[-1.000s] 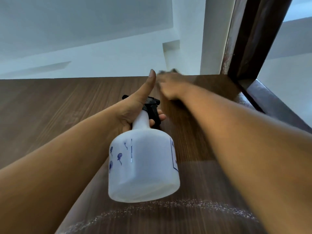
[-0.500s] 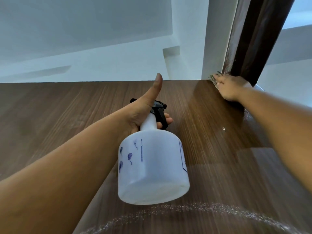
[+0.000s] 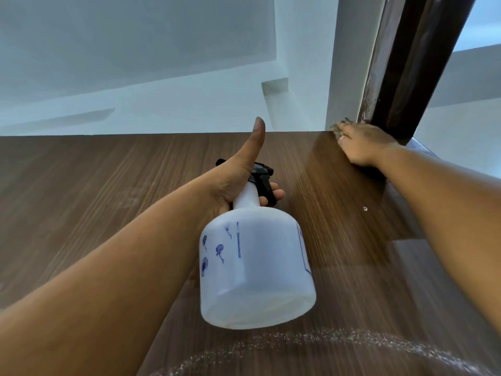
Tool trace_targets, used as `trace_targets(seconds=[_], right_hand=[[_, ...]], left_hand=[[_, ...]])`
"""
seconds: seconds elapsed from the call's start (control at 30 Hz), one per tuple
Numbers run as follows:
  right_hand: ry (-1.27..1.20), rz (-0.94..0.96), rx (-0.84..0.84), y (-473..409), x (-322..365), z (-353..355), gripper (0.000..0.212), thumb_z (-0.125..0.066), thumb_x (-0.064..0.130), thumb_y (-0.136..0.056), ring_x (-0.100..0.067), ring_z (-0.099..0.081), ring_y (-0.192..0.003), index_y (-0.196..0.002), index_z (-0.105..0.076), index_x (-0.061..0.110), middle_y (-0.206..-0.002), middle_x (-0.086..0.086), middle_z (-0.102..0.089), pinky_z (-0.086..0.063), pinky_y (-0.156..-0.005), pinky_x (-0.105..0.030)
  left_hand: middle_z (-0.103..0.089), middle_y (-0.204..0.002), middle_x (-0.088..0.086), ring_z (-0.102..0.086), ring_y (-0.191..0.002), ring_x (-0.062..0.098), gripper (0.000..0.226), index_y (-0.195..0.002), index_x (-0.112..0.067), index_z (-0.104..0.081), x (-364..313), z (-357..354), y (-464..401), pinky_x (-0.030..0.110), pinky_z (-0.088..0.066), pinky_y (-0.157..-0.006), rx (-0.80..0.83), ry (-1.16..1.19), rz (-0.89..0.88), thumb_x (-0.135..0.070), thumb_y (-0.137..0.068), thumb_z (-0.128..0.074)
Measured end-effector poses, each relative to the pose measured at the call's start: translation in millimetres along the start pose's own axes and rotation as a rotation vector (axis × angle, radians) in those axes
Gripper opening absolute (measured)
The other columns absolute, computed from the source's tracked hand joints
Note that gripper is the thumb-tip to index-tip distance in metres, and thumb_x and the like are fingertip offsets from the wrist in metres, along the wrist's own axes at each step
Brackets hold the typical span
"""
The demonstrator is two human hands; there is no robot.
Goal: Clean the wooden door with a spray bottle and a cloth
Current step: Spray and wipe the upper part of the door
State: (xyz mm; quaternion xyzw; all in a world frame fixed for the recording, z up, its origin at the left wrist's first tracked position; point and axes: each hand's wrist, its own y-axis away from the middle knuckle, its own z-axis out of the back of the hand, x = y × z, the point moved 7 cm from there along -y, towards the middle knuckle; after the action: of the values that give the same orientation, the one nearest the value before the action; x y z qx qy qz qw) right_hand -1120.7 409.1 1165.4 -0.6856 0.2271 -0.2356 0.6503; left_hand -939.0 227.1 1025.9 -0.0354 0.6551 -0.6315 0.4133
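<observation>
Fingers of the left hand (image 3: 233, 183) are curled round the thin white neck of the white plastic spray bottle with small blue drawings (image 3: 254, 267), so that hand grips it. I can see two fingertips poking out on the right of the neck, just under the black trigger top (image 3: 261, 175). The thumb is not on the bottle. It sticks straight up toward the middle of the frame. The bottle sits in the middle of the frame, tilted, with its flat round bottom turned toward me and its black top pointing away at the brown wooden door with long grain lines (image 3: 108, 199).

The right hand (image 3: 363, 143) is in the upper right of the frame, at the far corner of the door, right next to the dark brown door frame (image 3: 412, 66). Its palm lies down on the wood. A bit of a speckled grey-brown cloth (image 3: 337, 129) peeks out past the fingertips, at the door's top edge. The hand presses on the cloth, but I cannot tell if the fingers are bent round it or lie flat on it.

The door fills the lower half of the frame. A curved line of tiny white droplets (image 3: 311, 339) runs along the bottom. One small white speck (image 3: 365, 208) sits on the wood under the right arm. White walls fill the upper left.
</observation>
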Motion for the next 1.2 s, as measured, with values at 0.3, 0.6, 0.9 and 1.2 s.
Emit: trace_targets(seconds=[0.3, 0.6, 0.9, 1.2], right_hand=[[0.099, -0.083, -0.042, 7.9, -16.4, 11.4, 0.052, -0.022, 0.031, -0.106, -0.028, -0.023, -0.146, -0.156, -0.019, 0.018, -0.161, -0.010, -0.022, -0.017, -0.115, -0.031], [0.168, -0.246, 0.014, 47.8, -39.0, 13.5, 0.049, -0.027, 0.023, -0.106, -0.035, -0.032, -0.141, -0.152, -0.028, 0.008, -0.155, -0.018, -0.031, -0.028, -0.112, -0.040], [0.186, -0.243, 0.054, 121.1, 11.5, -3.6, 0.056, -0.021, 0.032, -0.105, -0.032, 0.000, -0.150, -0.157, -0.007, 0.019, -0.164, -0.012, -0.001, -0.005, -0.122, -0.049], [0.062, 0.099, 0.037, 205.3, 48.0, -0.4, 0.052, -0.030, 0.032, -0.105, -0.022, -0.005, -0.151, -0.156, -0.020, 0.022, -0.164, -0.005, -0.011, -0.008, -0.122, -0.038]], left_hand=[[-0.070, -0.071, 0.010, -0.072, -0.058, 0.018, 0.095, -0.119, -0.004, -0.059, 3.9, 2.3, -5.9, 0.022, -0.051, -0.041, 0.032, -0.020, -0.020, -0.086, -0.071, -0.054], [-0.072, -0.069, 0.011, -0.069, -0.051, 0.018, 0.096, -0.118, -0.004, -0.058, 4.8, 0.3, -3.4, 0.023, -0.051, -0.041, 0.076, -0.036, -0.032, -0.088, -0.072, -0.053], [-0.067, -0.069, 0.006, -0.072, -0.063, 0.015, 0.097, -0.143, -0.008, -0.044, 7.3, -6.3, 28.0, 0.024, -0.055, -0.048, 0.080, -0.017, -0.109, -0.083, -0.081, -0.053], [-0.077, -0.075, 0.002, -0.078, -0.080, 0.018, 0.091, -0.106, -0.013, -0.067, 14.7, 35.2, 78.7, 0.033, -0.063, -0.063, -0.073, -0.035, -0.162, -0.091, -0.059, -0.059]])
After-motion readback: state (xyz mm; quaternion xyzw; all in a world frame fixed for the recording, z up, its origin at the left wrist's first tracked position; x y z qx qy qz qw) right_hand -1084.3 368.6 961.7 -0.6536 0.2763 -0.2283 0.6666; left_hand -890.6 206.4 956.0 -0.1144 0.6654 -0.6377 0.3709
